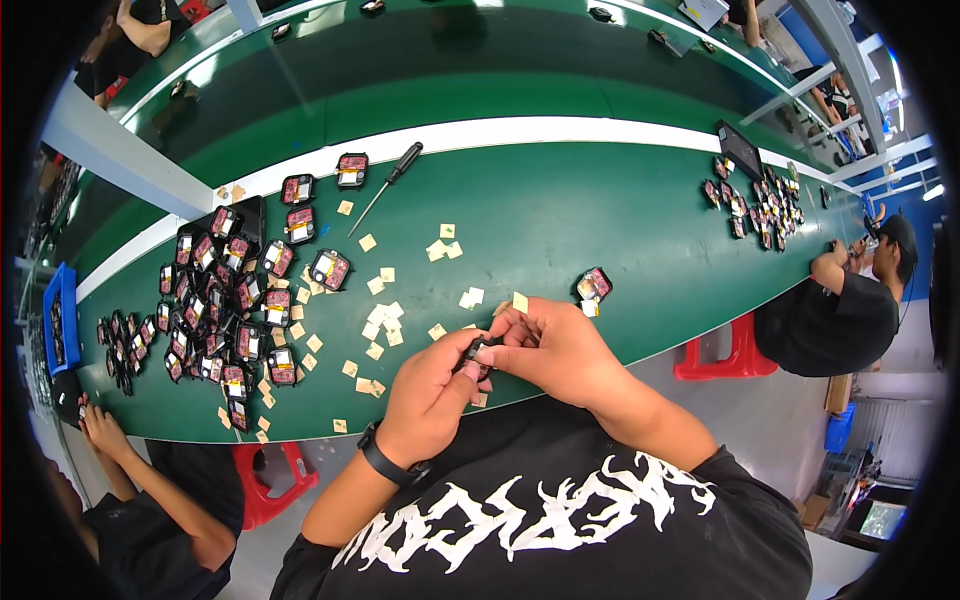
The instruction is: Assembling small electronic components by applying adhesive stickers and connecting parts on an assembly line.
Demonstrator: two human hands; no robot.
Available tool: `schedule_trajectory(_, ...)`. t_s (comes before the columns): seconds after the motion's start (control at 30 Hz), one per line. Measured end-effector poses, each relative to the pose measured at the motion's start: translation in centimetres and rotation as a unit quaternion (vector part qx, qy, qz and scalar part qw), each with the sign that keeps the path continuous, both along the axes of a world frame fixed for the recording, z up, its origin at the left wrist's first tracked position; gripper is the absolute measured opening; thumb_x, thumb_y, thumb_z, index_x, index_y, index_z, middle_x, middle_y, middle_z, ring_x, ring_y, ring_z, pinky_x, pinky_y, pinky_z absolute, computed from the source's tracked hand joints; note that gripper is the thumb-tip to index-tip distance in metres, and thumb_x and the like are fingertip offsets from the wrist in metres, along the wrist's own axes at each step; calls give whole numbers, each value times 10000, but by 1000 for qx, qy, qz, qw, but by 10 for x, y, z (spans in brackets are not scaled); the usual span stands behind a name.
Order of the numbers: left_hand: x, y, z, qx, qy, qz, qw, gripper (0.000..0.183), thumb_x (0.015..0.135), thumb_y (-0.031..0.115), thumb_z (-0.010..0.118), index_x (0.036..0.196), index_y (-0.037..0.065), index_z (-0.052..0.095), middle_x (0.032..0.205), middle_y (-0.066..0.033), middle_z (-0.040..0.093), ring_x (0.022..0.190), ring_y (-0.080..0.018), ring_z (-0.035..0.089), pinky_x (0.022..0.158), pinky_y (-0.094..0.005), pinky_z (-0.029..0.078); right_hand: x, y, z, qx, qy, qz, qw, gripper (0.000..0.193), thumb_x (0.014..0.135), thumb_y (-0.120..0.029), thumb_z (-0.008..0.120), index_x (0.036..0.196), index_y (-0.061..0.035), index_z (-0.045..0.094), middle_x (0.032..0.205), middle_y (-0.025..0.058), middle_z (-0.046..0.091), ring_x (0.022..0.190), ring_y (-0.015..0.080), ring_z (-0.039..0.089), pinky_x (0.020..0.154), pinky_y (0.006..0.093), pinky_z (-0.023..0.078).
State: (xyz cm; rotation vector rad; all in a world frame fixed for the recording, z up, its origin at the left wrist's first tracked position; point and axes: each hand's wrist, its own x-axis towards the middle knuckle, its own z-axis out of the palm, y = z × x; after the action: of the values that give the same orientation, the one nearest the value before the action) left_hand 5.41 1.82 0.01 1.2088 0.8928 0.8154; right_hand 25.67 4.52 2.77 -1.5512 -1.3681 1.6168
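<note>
My left hand, with a dark band on its wrist, is closed around a small black-cased module just past the table's near edge. From the right, my right hand grips the same module, its thumb pressed against the casing. The fingers hide most of the part. A small pale-yellow square shows at the curled right fingers; whether they pinch it or it lies behind them I cannot tell. Beyond the right hand lies a black module with a reddish face, a white label beside it.
Many similar modules are heaped at left, with pale squares scattered between. A screwdriver lies at the back. Another module pile and a black tray stand far right. Seated people flank me, near red stools.
</note>
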Motion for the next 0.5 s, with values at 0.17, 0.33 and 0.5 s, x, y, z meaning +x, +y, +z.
schedule_trajectory(0.17,-4,-3,-8,-39,-58,7,998,365,1038,52,462,1378,-55,542,1019,-80,646,811,-137,630,741,-266,506,-3,4,1,-22,18,35,999,232,904,-98,806,1043,-3,647,731,-24,581,662,46,506,596,254,423)
schedule_trajectory(0.33,0,-4,-6,-97,-104,49,989,348,1039,58,463,1361,-33,556,1017,-94,655,774,-123,612,673,-246,482,3,9,-4,-48,119,41,991,205,912,-78,800,1027,-23,640,786,-21,616,711,45,553,641,235,445)
schedule_trajectory(0.5,12,2,3,-165,-109,129,972,229,1050,100,508,1247,24,599,934,-82,668,692,-79,551,570,-205,407,31,-7,2,-8,163,-32,986,142,953,-93,757,1008,-33,641,826,-64,596,688,14,496,591,212,376)
